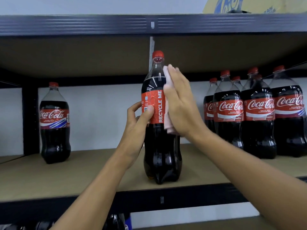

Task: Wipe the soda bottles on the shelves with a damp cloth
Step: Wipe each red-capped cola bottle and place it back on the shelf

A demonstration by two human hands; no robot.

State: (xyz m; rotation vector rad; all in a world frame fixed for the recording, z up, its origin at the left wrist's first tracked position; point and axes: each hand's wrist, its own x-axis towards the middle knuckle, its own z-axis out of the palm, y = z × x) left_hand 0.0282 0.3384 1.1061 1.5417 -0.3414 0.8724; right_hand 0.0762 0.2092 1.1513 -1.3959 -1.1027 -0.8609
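Note:
A tall cola bottle (159,146) with a red cap and red label stands upright near the front edge of the brown shelf board (93,173). My left hand (137,123) grips its left side at the label, thumb on the front. My right hand (181,103) lies flat against the bottle's right side, pressing a pale pink cloth (168,125) onto it. Only the cloth's edges show past my palm and fingertips.
A single cola bottle (54,123) stands at the left of the shelf. Several more bottles (255,117) cluster at the right. A dark metal beam (83,24) carries the shelf above. Bottle tops (114,221) show on the shelf below.

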